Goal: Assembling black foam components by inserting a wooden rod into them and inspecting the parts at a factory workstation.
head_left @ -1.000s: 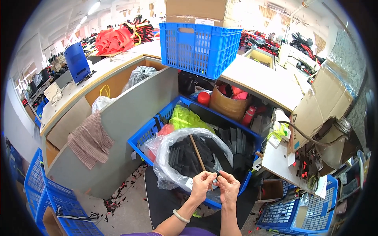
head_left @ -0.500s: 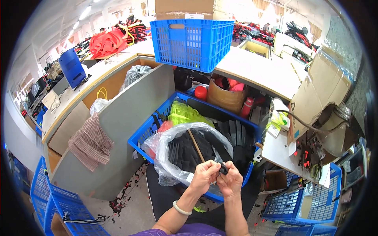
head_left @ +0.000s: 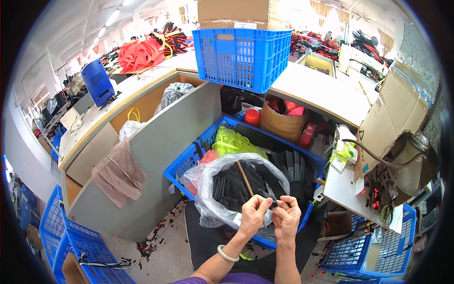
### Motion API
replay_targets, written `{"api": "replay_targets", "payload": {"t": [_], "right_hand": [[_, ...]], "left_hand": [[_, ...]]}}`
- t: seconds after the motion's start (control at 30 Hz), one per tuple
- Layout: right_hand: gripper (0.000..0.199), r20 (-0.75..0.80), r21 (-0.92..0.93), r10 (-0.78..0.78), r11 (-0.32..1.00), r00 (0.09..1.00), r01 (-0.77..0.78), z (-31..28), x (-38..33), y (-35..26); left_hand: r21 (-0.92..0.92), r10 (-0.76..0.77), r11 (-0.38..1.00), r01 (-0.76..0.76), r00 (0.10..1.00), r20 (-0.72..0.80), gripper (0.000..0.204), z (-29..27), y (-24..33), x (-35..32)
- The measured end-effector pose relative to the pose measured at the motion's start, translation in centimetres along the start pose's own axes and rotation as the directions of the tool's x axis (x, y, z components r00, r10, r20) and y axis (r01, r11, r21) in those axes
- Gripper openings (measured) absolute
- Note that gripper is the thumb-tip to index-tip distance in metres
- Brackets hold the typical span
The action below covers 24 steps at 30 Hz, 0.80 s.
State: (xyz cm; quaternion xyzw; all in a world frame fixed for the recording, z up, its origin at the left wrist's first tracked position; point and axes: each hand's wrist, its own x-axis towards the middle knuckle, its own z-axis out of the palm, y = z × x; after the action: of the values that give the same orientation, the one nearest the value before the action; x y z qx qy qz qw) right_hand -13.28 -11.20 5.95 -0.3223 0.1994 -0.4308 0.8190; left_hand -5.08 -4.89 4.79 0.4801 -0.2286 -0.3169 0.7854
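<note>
My left hand (head_left: 253, 214) and my right hand (head_left: 285, 218) are close together over the near rim of a clear plastic bag (head_left: 206, 201). Between their fingertips is a small black strip (head_left: 273, 203), pinched by both; its full shape is partly hidden by the fingers. Inside the bag lie many flat black strips (head_left: 227, 189). A thin brown stick (head_left: 244, 177) slants out of the bag and passes behind my left hand; whether that hand grips it, I cannot tell. The bag sits in a large blue crate (head_left: 176, 176).
Yellow-green material (head_left: 236, 142) and more black strips (head_left: 295, 165) share the crate. Behind it stand a cardboard drum (head_left: 279, 123) and a red bottle (head_left: 307, 135). A grey panel (head_left: 175, 128) rises at left, with a checked cloth (head_left: 119, 173) over it. Other blue crates (head_left: 364, 255) flank me.
The whole view has shifted slightly right and down. My hands stay together at the black strip; the fingers of my right hand have opened out a little and changed their hold.
</note>
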Motion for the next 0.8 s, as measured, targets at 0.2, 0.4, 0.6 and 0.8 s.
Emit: {"api": "replay_targets", "payload": {"t": [0.2,0.4,0.6,0.8], "right_hand": [[0.025,0.343,0.352,0.179,0.885,0.922,-0.303,-1.1,-0.9,0.4],[0.03,0.268,0.412,0.223,0.853,0.937,-0.32,-0.6,0.1,0.8],[0.028,0.482,0.383,0.199,0.828,0.853,-0.409,-1.9,0.3,1.3],[0.022,0.317,0.283,0.194,0.915,0.928,-0.288,-4.1,0.7,-0.9]], "left_hand": [[-0.232,-0.119,0.963,0.136,0.989,0.087,0.025,-0.1,2.1,-1.1],[-0.198,-0.156,0.967,0.161,0.987,0.037,0.023,-0.3,1.0,0.4],[-0.323,-0.244,0.908,0.267,0.963,0.11,0.021,-1.1,1.3,0.3],[-0.307,-0.31,0.877,0.37,0.923,0.227,0.021,-0.2,-0.3,1.0]]}}
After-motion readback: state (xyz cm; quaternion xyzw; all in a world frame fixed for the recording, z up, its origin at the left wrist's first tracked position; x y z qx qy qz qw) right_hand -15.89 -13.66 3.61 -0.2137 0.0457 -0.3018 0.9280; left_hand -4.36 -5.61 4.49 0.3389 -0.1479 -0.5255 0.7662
